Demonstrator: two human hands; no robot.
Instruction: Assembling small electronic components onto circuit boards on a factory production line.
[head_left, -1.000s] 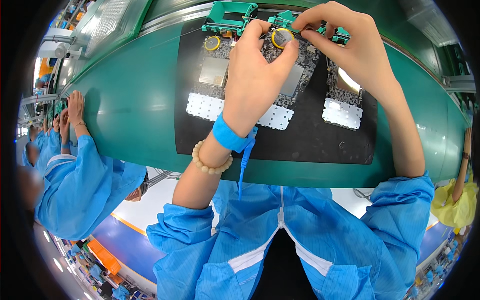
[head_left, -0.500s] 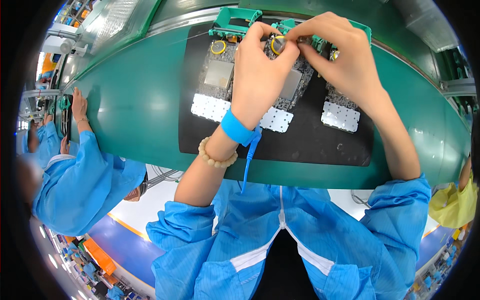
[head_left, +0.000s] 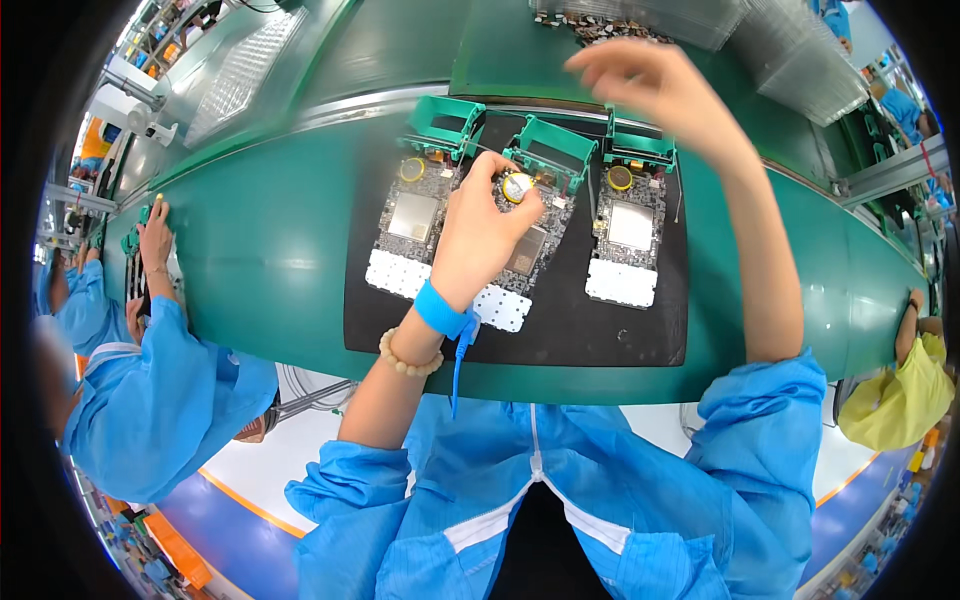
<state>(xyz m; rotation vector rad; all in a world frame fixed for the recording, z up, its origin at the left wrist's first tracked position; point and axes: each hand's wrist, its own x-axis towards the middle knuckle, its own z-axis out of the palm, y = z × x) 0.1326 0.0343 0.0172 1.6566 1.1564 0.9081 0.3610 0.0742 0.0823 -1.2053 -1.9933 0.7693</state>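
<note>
Three circuit boards with green plastic frames at their far ends lie on a black mat (head_left: 560, 345). My left hand (head_left: 478, 238) is closed at the middle circuit board (head_left: 528, 252), thumb and fingers on either side of its yellow-ringed coin cell (head_left: 517, 187). The green frame (head_left: 553, 148) of that board stands just beyond the fingertips. Raised past the mat, my right hand (head_left: 655, 88) is blurred by motion; whether its fingers hold anything cannot be made out. The left circuit board (head_left: 412, 217) and right circuit board (head_left: 631, 228) lie untouched.
A heap of small parts (head_left: 600, 30) and clear plastic trays (head_left: 800, 65) are beyond the metal rail. A blue cord (head_left: 460, 375) hangs from my left wrist strap. One person in blue (head_left: 170, 380) works at left; another in yellow (head_left: 900, 395) is at right.
My right hand has left the middle board's coin cell and moved up and away, beyond the mat. My left hand stays at that board. The view has shifted, showing more beyond the rail.
</note>
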